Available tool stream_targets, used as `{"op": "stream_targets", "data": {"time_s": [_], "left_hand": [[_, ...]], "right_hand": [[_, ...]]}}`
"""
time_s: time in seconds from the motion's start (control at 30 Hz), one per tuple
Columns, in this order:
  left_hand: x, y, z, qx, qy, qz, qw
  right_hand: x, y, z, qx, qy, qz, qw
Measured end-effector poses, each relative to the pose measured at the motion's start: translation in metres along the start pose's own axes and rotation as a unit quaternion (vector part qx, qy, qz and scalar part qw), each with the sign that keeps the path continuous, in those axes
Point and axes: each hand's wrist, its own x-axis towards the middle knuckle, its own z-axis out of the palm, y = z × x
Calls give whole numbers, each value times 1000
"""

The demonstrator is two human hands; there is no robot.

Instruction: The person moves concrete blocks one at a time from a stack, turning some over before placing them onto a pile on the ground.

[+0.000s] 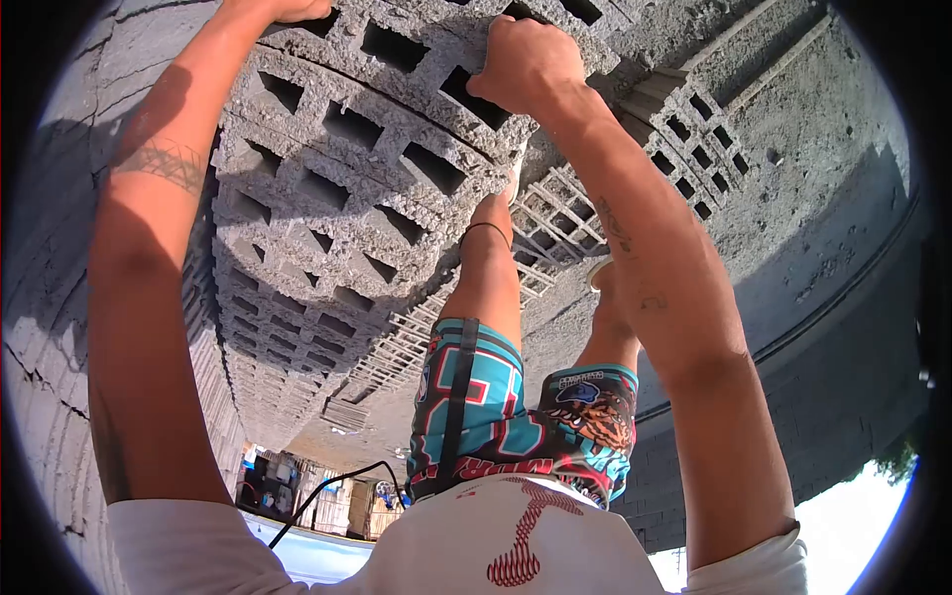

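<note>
My right hand (pixel 528 67) is closed on the edge of a grey hollow concrete block (pixel 436 45) at the top of the stack, its thumb at one of the holes. My left hand (pixel 288 8) is cut off by the top edge of the view. What shows of it is bent over the same top row of blocks, at the far side. Beneath both hands rises a tall stack of hollow blocks (pixel 327 223) with rough faces and rectangular holes.
More hollow blocks (pixel 702 149) stand on the rough ground (pixel 783 188) at the right. Lower rows of blocks (pixel 560 213) lie beside my legs. A grey block wall (pixel 59 248) runs along the left. Structures and a black cable show near the bottom.
</note>
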Motion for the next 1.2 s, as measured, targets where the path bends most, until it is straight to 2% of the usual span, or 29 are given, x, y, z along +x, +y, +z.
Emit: {"op": "stream_targets", "data": {"time_s": [0.07,0.1,0.13,0.2,0.23,0.3,0.33,0.43,0.47,0.53,0.57,0.6,0.67,0.7,0.77,0.93,0.97,1.0,1.13,1.17,1.2], "left_hand": [[4,5,-14,4,-31,-20,999],[9,10,-22,2,-89,-78,993],[7,10,-18,8,-10,-34,999],[13,17,-28,-15,-75,-64,995],[16,19,-33,-16,-76,-63,995],[21,23,-33,-15,-144,-160,976],[20,23,-32,-23,-153,-158,975],[17,10,-18,-8,-38,0,999],[16,4,-8,-16,-43,0,999],[6,1,9,65,18,-15,998],[4,1,7,-3,-2,-27,1000],[8,-2,6,5,-25,-17,1000],[10,0,5,-13,4,-10,1000],[13,3,-1,-25,-40,-31,998],[18,6,-7,-23,-81,-50,995],[24,12,-17,18,-126,-55,990],[27,15,-20,28,-168,-77,982],[31,16,-23,39,-208,-100,972],[26,14,-16,60,-181,-93,977],[26,16,-16,86,-206,-105,969],[26,19,-15,93,-208,-104,968]], "right_hand": [[3,3,-1,2,2,-24,1000],[3,1,0,7,1,-12,1000],[3,0,-1,19,-8,-5,1000],[1,0,-4,28,-14,-6,999],[2,1,-7,29,-15,-5,999],[5,0,-4,50,-35,7,998],[8,3,0,54,-47,10,997],[7,5,-6,48,-52,-7,997],[11,7,-1,50,-62,-5,997],[12,9,7,68,-45,-9,997],[12,10,8,84,-48,-16,995],[14,8,8,89,-73,-3,993],[8,5,14,55,-14,-4,998],[9,4,5,69,-59,5,996],[9,4,9,67,-48,4,997],[6,1,28,53,50,10,997],[10,4,3,99,-109,9,989],[10,4,7,102,-92,11,990],[13,2,20,118,-35,16,992],[11,11,2,141,-88,-10,986],[9,16,4,146,-84,-12,986]]}}
